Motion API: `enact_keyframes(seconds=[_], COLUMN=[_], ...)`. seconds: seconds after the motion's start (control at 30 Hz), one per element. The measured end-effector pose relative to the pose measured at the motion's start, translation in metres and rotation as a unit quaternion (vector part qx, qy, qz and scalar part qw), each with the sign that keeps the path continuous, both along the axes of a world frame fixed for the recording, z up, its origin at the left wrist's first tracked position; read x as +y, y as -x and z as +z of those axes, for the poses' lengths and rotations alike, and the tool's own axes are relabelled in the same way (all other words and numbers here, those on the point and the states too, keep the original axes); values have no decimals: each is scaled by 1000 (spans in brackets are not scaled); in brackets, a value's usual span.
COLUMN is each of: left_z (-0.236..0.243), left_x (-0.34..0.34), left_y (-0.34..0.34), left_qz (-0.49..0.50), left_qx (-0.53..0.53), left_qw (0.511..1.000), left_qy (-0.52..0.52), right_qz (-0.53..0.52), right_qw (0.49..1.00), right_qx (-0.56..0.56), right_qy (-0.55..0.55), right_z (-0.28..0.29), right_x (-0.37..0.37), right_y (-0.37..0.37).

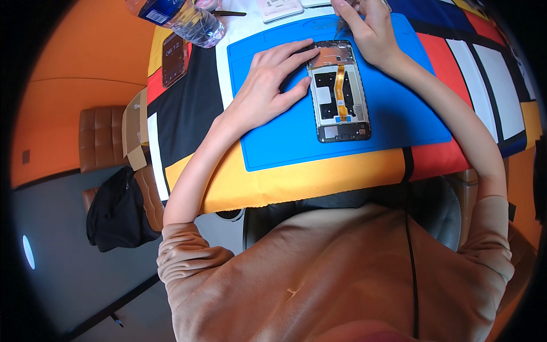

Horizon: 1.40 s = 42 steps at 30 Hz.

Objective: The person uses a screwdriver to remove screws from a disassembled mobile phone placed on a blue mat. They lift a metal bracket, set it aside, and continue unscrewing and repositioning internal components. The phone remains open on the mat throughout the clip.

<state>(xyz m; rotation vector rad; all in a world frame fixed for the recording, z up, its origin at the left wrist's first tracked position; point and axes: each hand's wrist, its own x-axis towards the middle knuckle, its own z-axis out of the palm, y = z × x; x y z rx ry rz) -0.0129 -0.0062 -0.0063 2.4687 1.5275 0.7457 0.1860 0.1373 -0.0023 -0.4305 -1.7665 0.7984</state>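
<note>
An opened smartphone (351, 94) lies on a blue work mat (268, 148), its inside showing an orange flex cable (341, 94) and a metal plate near the top. My left hand (270, 85) is stretched toward it from the left, fingers loosely extended, fingertips resting at the phone's upper left edge and thumb beside its side. My right hand (370, 31) is raised at the phone's top right, fingers closed on a thin metal tool (339, 28) whose narrow tip points down at the phone's top edge; the tool's exact kind is hard to make out.
A plastic bottle (202, 25) and another phone (174, 60) lie left on the colour-block tablecloth (285, 185). Pale trays (280, 10) sit beyond the mat. At left are brown chairs (99, 139), a cardboard box (135, 134) and black fabric (111, 211).
</note>
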Motion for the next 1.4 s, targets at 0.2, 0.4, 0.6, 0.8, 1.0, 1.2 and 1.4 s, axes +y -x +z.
enact_keyframes(seconds=[0.2,0.4,0.6,0.8,1.0,1.2,1.4], left_z=[0,1,0,-1,-1,-1,0], left_x=[-1,-1,-1,0,1,0,0], left_y=[0,-1,0,0,0,0,0], left_qz=[3,5,3,3,2,2,1], left_qx=[6,4,10,11,12,15,12], left_qw=[1000,1000,1000,1000,1000,1000,1000], left_qy=[11,2,4,-8,-6,-10,-7], right_qz=[16,21,24,45,49,36,70], right_qw=[1000,1000,1000,994,964,959,954], right_qx=[19,7,-17,-45,-184,-212,-191], right_qy=[-8,9,-3,-87,-186,-182,-220], right_z=[-3,-3,-1,2,23,34,33], right_x=[2,1,0,4,9,10,12], right_y=[4,2,1,3,-8,-8,-6])
